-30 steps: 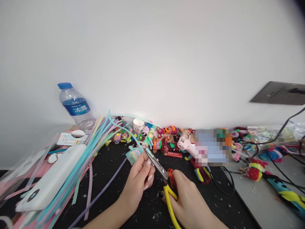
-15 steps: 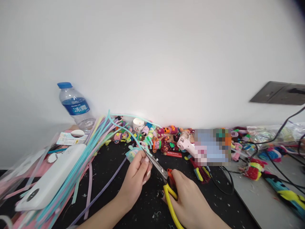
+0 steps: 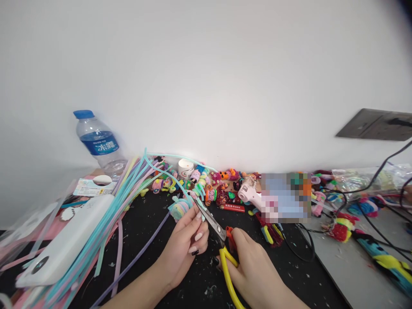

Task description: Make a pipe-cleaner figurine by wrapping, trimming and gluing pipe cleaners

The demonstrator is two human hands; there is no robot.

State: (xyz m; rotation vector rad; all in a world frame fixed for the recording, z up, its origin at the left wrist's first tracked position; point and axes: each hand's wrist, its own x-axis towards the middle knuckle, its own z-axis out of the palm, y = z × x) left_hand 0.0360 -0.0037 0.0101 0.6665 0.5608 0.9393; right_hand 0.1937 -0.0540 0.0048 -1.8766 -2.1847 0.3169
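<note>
My left hand (image 3: 183, 240) pinches a light blue pipe cleaner (image 3: 170, 175) between thumb and fingers. From there the stem bends up and left toward a bundle of pastel pipe cleaners (image 3: 106, 223). My right hand (image 3: 254, 266) is closed round the handles of a pair of scissors (image 3: 220, 231), one loop yellow, one orange-red. The blades point up and left, their tips at the pipe cleaner just above my left fingertips. A pastel striped fuzzy piece (image 3: 180, 209) sits right beside those fingertips; whether they hold it I cannot tell.
A white phone-like slab (image 3: 67, 240) lies by the bundle at left, near a water bottle (image 3: 99, 141). Along the wall are fuzzy figures (image 3: 222, 195), a paper cup (image 3: 186, 168) and a pink glue gun (image 3: 252, 196). Black cables (image 3: 312, 253) trail at right. Scraps dot the black mat (image 3: 144, 223).
My left hand has turned slightly, so its lower fingers and dark nails show more. The striped piece is more visible. The scissors keep nearly the same place, and the whole view has shifted a little.
</note>
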